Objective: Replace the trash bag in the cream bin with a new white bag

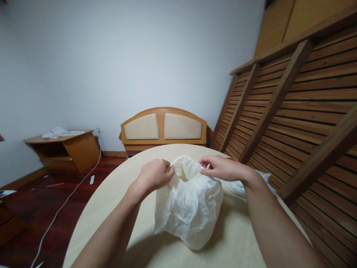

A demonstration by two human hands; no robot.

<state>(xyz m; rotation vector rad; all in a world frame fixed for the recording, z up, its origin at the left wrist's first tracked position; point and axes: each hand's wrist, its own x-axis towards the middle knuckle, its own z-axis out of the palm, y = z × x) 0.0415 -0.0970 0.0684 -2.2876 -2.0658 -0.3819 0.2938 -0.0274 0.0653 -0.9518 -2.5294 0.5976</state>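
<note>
A crumpled white plastic bag (188, 204) hangs puffed out above a round pale wooden table (111, 208). My left hand (153, 174) is closed in a fist on the left side of the bag's mouth. My right hand (221, 168) pinches the right side of the mouth between fingers and thumb. The two hands hold the opening spread apart at the top, and the bag's bottom rests on or just above the tabletop. More white plastic (240, 186) lies on the table behind my right wrist.
A slatted wooden bed frame (301, 111) leans against the wall on the right. A padded headboard (164, 127) stands against the far wall. A low wooden nightstand (65, 149) with white items on it sits at the left. A white cable (64, 204) trails over the dark floor.
</note>
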